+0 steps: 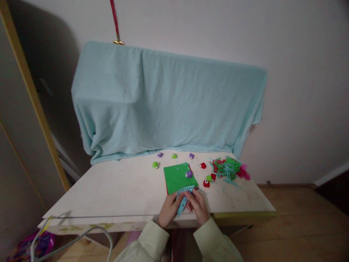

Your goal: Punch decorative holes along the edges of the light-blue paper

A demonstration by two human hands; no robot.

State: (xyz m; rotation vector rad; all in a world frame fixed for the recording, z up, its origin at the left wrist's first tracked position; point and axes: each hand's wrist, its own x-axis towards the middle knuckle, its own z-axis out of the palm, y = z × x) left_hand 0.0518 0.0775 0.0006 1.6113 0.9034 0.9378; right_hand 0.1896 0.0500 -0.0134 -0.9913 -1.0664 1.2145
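Observation:
A light blue sheet piece with punched holes (186,189) is held between my two hands, close to the front edge of the table. My left hand (168,210) pinches its left side with thumb and fingers. On the right side, my right hand (199,207) grips the same piece, the thumb lying across it. Just beyond my fingers lies a green square sheet (175,177), with a red edge showing beneath it. A small purple figure with white eyes (188,174) sits on the green sheet's right part.
Small figures, including a green one (155,165) and a red one (202,165), stand around the sheet. Tangled perforated scraps (228,169) and bits lie at right on the white table (117,193). Behind hangs a light blue cloth (174,102). A grey cable (81,233) loops at front left.

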